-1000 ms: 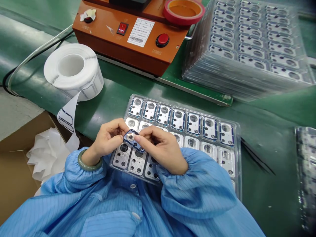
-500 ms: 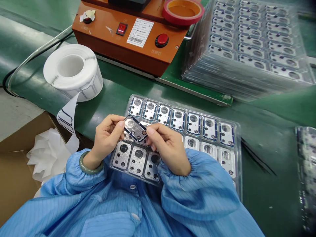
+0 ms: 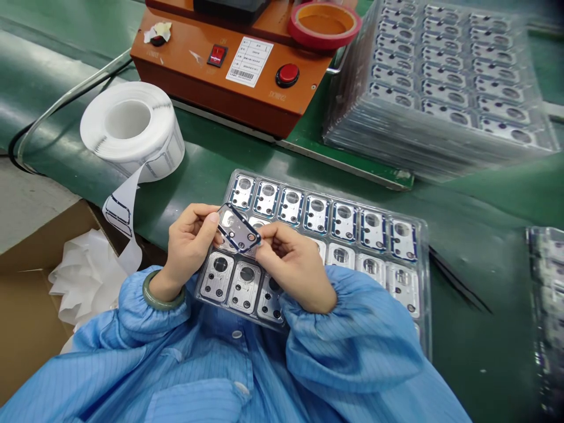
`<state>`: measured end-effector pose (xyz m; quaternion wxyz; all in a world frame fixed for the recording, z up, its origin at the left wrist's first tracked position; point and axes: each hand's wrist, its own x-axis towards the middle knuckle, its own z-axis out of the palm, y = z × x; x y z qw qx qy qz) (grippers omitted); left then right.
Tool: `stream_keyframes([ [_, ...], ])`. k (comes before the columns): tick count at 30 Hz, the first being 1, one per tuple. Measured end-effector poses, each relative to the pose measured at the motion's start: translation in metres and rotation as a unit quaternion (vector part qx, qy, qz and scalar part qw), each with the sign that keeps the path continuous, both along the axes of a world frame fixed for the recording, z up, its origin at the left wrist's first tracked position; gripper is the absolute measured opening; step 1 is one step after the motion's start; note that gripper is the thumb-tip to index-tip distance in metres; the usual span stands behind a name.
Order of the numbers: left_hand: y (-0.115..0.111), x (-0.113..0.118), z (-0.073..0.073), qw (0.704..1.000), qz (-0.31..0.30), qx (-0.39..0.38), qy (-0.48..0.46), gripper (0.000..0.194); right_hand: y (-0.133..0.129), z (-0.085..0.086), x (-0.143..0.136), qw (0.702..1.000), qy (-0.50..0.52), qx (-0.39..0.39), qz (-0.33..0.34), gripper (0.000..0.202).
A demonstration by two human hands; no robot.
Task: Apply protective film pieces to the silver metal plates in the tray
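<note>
Between my two hands I hold a small rectangular plate (image 3: 241, 231) with rounded corners, a dark border and several holes, tilted above a clear plastic tray (image 3: 423, 235). My left hand (image 3: 190, 244) pinches its upper left corner between thumb and fingers. At the lower right corner, the thumb and fingers of my right hand (image 3: 297, 264) are closed on it. Rows of similar silver plates (image 3: 317, 214) sit in the tray's pockets. Those in the far row carry dark blue borders, while the near ones (image 3: 244, 286) look plain silver. My right hand and sleeve cover part of the tray.
A label roll (image 3: 132, 132) stands at left, its strip trailing toward a cardboard box (image 3: 30, 294) with crumpled white backing paper (image 3: 83, 273). Behind is an orange machine (image 3: 229, 76) bearing red tape (image 3: 326, 26). Stacked trays (image 3: 436, 106) stand at back right; black tweezers (image 3: 458, 279) lie right.
The held plate has tilted a little, so its face looks clearer. My right hand has shifted slightly left and its fingers have moved at the plate's corner. My left hand stays nearly in place.
</note>
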<state>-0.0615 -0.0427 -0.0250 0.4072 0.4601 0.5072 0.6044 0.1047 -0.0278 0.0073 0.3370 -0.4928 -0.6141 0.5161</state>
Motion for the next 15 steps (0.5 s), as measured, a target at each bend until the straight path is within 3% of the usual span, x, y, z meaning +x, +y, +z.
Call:
stream_keyframes([
  [2, 0.001, -0.001, 0.000, 1.000, 0.004, -0.005, -0.004, 0.014, -0.001, 0.002, 0.001, 1.000, -0.009, 0.007, 0.002, 0.009],
  [5, 0.004, -0.007, 0.003, 0.999, -0.001, -0.026, 0.018, 0.017, 0.000, 0.004, 0.005, 0.998, -0.001, 0.021, -0.053, 0.013],
  [8, 0.011, -0.018, 0.009, 0.991, -0.042, -0.038, 0.124, 0.018, 0.003, 0.002, 0.007, 0.994, 0.013, 0.017, -0.105, 0.015],
  [12, 0.025, -0.028, 0.016, 0.941, -0.129, 0.009, 0.313, 0.012, 0.004, -0.004, 0.005, 0.996, -0.002, 0.023, -0.088, 0.013],
  [15, 0.033, -0.026, 0.015, 0.907, -0.167, 0.037, 0.385, 0.014, 0.001, -0.006, 0.004, 0.996, -0.025, 0.045, -0.075, 0.014],
])
